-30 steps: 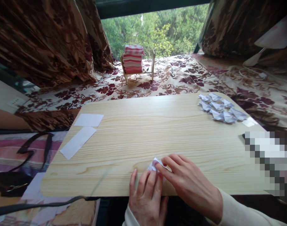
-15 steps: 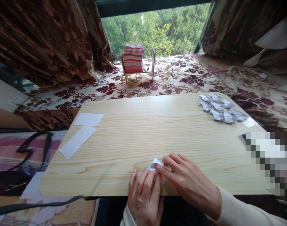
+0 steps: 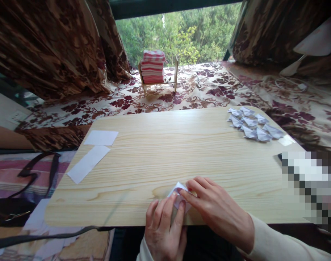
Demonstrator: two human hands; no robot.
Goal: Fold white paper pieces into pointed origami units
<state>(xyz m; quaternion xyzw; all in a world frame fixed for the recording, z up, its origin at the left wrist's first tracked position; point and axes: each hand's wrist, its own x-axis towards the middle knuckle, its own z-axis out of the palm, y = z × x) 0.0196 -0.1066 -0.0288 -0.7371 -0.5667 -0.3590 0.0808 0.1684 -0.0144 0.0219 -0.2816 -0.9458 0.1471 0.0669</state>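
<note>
A small piece of folded white paper [image 3: 178,186] lies on the table near its front edge, partly hidden under my fingers. My left hand [image 3: 165,224] presses its fingertips onto the near part of the paper. From the right, my right hand [image 3: 214,203] has its thumb and bent fingers on the paper's upper right side, where a fold is lifted. Several folded paper pieces [image 3: 249,122] with pointed tips stand grouped at the table's far right corner.
Two white paper strips [image 3: 88,164] lie at the left of the wooden table [image 3: 165,145]. A pixelated dark-edged object [image 3: 306,181] is at the right edge. Beyond stand a small rack with folded striped cloths [image 3: 153,67] and a white lamp [image 3: 317,38]. A black bag [image 3: 12,210] lies left.
My left hand's fingers have shifted slightly up and spread on the folded paper, baring more of it. My right hand stays nearly in place.
</note>
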